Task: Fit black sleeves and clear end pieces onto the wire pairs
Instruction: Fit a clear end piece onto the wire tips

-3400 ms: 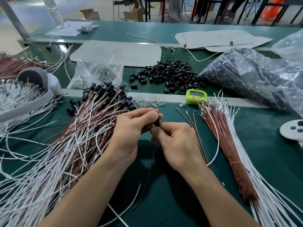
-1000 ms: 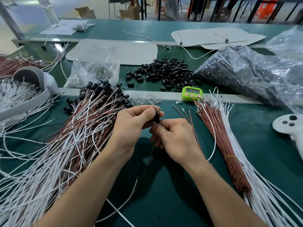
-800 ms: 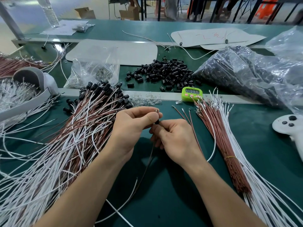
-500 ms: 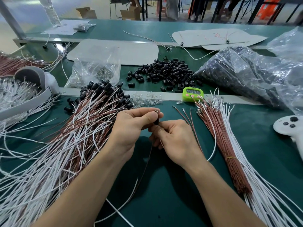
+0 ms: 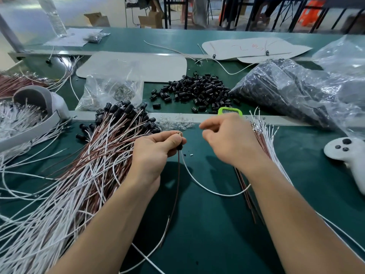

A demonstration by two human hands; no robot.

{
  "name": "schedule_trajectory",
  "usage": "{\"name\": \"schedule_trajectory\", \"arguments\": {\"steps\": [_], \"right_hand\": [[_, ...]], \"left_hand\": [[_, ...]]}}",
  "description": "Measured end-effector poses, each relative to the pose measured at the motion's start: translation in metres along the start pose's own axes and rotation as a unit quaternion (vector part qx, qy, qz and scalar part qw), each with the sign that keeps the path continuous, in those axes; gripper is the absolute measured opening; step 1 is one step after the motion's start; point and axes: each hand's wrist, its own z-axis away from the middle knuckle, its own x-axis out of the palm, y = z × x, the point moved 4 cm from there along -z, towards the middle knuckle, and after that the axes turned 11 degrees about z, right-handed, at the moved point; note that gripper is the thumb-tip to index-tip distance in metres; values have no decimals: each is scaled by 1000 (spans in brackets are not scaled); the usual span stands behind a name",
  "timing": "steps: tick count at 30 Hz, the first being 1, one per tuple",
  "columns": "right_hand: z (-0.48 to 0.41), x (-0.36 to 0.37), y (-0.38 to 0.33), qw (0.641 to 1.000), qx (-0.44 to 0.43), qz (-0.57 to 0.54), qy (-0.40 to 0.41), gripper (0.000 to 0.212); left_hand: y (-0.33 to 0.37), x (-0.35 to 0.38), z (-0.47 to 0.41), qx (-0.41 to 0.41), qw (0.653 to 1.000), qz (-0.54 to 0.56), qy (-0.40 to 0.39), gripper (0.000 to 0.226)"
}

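The left hand (image 5: 156, 153) is pinching the black sleeve (image 5: 179, 147) end-up, its wire pair (image 5: 178, 171) trailing toward the person over the worktop (image 5: 207, 224), while the right hand (image 5: 229, 141) is hovering loosely curled.

Loose sleeves (image 5: 194, 89) lie behind the finished wires (image 5: 110, 139).

left hand (image 5: 156, 155): thumb and forefinger pinching the black sleeve (image 5: 179, 147), pretty tight grip, other fingers curled under
right hand (image 5: 231, 141): off to the side of the left, not touching, fingers loosely curled, kinda blurry
forearms: both bare, coming in from the bottom edge
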Motion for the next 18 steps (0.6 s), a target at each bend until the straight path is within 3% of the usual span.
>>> {"name": "schedule_trajectory", "arguments": {"steps": [3,7,14,16,18], "right_hand": [[-23,14,-15,996,-14,77,-42,23],[-44,33,-21,991,-17,132,-16,22],[-56,50,-18,986,-23,164,-7,10],[-52,46,-14,992,-7,123,-3,12],[-41,38,-8,999,19,-36,4,14]], "left_hand": [[-1,3,1,-8,1000,2,-6,16],[1,3,3,-9,1000,10,-14,31],[-2,1,-1,0,1000,0,-26,24],[-2,1,-2,20,999,-33,-31,20],[-3,1,-3,45,995,-85,-33,18]]}}
